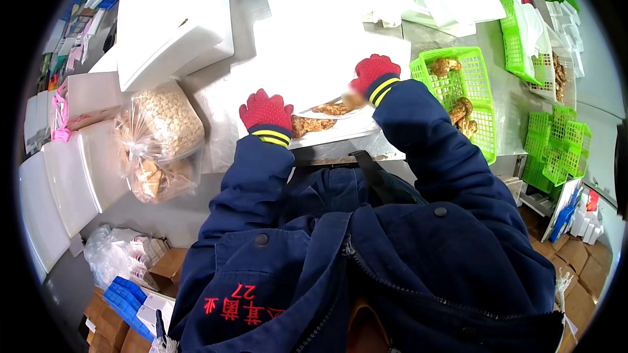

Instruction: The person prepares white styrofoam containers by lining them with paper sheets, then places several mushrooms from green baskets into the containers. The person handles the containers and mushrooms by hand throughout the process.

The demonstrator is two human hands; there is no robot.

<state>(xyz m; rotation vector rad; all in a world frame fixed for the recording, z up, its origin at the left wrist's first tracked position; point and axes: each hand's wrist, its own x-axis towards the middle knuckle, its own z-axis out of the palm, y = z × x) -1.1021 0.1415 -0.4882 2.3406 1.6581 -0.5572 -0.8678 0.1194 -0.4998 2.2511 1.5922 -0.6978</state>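
My left hand [266,112], in a red dotted glove, is at the left side of overexposed white sheeting [314,68]. Beside it lies a brown, rough-skinned mushroom [309,126], and a second one [331,108] lies just beyond, partly under a white edge. My right hand [374,74], gloved alike, has its fingers bent over the white material. Close below its thumb side is a blurred, pale brown mushroom end [353,100]. Glare and the backs of both gloves hide what the fingertips touch.
A green plastic basket [450,89] with several mushrooms stands right of my right hand. White foam boxes [171,34] stand at the back left. A clear bag [159,132] of pale pieces lies left. More green baskets [557,144] are at far right. The metal table edge [343,157] runs before my waist.
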